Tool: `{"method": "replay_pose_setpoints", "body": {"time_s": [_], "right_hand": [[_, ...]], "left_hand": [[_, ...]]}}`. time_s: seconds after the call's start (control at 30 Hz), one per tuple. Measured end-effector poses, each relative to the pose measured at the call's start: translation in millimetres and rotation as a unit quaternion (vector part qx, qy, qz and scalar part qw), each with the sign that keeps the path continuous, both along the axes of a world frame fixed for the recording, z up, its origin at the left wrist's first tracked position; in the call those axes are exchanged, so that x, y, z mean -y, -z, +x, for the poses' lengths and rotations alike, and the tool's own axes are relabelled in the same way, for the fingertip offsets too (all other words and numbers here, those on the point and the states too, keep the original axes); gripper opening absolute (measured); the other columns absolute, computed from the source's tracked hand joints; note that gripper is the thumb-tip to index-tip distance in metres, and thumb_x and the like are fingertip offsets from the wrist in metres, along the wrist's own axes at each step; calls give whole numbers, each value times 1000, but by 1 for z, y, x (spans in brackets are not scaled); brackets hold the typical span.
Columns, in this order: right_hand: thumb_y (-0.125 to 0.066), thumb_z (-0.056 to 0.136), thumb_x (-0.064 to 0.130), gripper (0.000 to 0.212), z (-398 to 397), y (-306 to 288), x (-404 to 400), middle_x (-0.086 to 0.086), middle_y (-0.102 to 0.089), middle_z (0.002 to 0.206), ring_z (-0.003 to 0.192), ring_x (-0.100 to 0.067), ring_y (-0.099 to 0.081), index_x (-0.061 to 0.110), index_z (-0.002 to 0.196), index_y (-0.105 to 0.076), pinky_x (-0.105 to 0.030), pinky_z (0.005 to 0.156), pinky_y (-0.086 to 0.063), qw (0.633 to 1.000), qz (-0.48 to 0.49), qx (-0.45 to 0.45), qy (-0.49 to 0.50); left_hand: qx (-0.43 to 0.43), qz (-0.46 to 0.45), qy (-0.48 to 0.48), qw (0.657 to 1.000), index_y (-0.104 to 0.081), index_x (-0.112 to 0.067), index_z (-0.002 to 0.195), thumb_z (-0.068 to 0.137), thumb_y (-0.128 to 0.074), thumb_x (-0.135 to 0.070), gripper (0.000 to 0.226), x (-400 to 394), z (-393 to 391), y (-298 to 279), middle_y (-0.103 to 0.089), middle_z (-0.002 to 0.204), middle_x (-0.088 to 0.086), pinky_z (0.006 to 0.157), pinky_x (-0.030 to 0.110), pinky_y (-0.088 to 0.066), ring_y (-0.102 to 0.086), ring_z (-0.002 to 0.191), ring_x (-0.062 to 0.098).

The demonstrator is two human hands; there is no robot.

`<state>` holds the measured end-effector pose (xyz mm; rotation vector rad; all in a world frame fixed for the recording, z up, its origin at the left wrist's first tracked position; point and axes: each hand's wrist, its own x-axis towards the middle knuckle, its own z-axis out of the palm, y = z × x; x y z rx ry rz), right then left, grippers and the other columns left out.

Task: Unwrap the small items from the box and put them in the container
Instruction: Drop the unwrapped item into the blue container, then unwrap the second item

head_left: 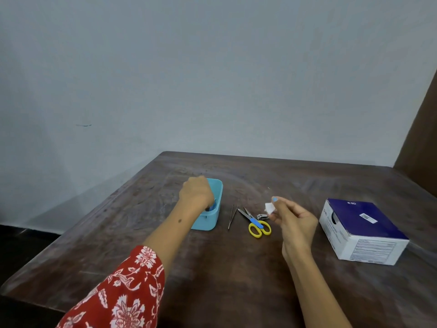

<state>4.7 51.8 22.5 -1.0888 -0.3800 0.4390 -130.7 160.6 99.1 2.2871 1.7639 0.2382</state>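
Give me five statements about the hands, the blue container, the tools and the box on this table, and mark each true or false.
1. The left hand is over the blue container. True.
2. The right hand is empty. False: it pinches a small white wrapper.
3. The scissors have yellow handles. True.
4. The tweezers lie inside the container. False: they lie on the table, between the container and the scissors.
5. The box stands left of the container. False: it sits at the far right, beyond the right hand.
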Motion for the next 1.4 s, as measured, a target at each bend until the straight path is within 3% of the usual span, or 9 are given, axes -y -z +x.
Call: {"method": "replay_pose_setpoints", "body": {"time_s": [0.13,0.23,0.37,0.63,0.9,1.03,1.2,1.3,1.4], "right_hand": [[-69,78,-6,21,4,3,-2,1,-70,80,65,-7,-66,13,86,-70,-26,69,-57,1000,-13,6,1],[-66,79,-9,30,7,7,-4,0,-70,85,76,-9,-67,20,86,-68,-21,68,-57,999,-27,25,25],[-63,82,-8,33,9,10,-5,0,-70,88,82,-11,-68,24,83,-66,-25,72,-58,997,-34,40,57],[-63,84,-4,22,11,10,-3,5,-68,88,85,-10,-68,12,99,-68,-27,71,-59,996,-40,33,74],[-70,80,2,24,8,13,-3,2,-70,94,84,-5,-66,18,97,-69,-34,86,-55,990,-87,86,72],[-72,79,5,17,7,14,-4,1,-72,90,83,-8,-68,21,82,-70,-38,86,-55,989,-90,99,68],[-70,80,7,22,1,13,-5,6,-72,75,74,-11,-69,29,75,-69,-34,77,-57,980,-77,162,87],[-70,80,6,18,-8,11,-4,10,-71,76,73,-3,-68,24,81,-70,-18,71,-54,959,-90,248,105],[-71,80,6,15,-12,12,-4,10,-71,76,72,-2,-68,20,84,-72,-22,71,-56,950,-93,280,104]], "left_hand": [[97,163,37,981,-46,-4,64,79,-52,3,18,22,6,-2,-63,88,18,61,35,-43,-57,78,35],[146,187,124,964,-64,-2,85,81,-51,-1,14,40,20,11,-69,87,15,72,42,-53,-63,83,35],[50,126,187,973,-62,-4,90,83,-52,-3,12,65,34,30,-63,98,19,72,40,-50,-59,90,36],[-72,117,134,981,-56,-4,112,90,-50,1,23,63,38,51,-58,117,15,82,34,-48,-55,109,29],[-76,124,124,982,-54,-5,113,89,-49,6,27,61,39,49,-59,117,14,82,33,-49,-58,108,28],[74,142,133,978,-58,-4,101,87,-47,5,20,59,34,51,-62,105,13,79,34,-48,-59,99,27],[426,18,146,893,-70,-11,103,83,-62,-1,25,54,40,70,-71,87,-2,78,27,-57,-66,80,7],[518,-74,145,840,-71,-11,100,80,-63,5,27,52,44,82,-72,84,4,72,30,-58,-68,75,15],[563,-124,145,804,-69,-13,98,78,-59,14,36,54,45,85,-70,80,-1,66,20,-55,-65,71,4]]}}
